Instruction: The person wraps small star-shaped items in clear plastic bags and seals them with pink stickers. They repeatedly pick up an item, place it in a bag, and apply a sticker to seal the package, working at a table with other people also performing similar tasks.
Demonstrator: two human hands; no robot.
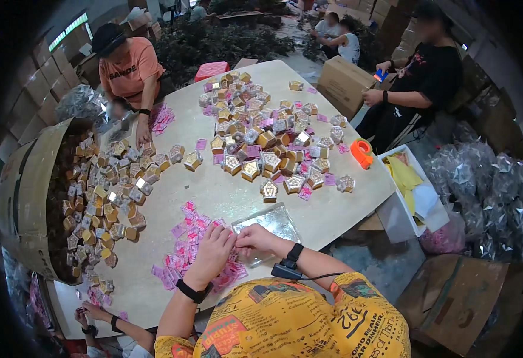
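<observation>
At the near side of the table, my left hand (214,253) lies over the right part of a heap of pink paper tags (185,246), its fingers bent and drawn together. Right beside it, my right hand (257,239) is closed in a pinch, the fingertips of both hands meeting. What sits between them is too small or hidden to make out. Under and beyond my right hand lies a flat stack of clear plastic sleeves (273,222). A dark band is on each of my wrists.
Gold and silver five-sided boxes (269,191) with pink tags pile up mid-table. More spill from a tipped carton (32,197) at left, by a co-worker's hand (144,132). An orange tape dispenser (362,153) and white foam box (413,197) stand right. Another person's hands (94,313) show lower left.
</observation>
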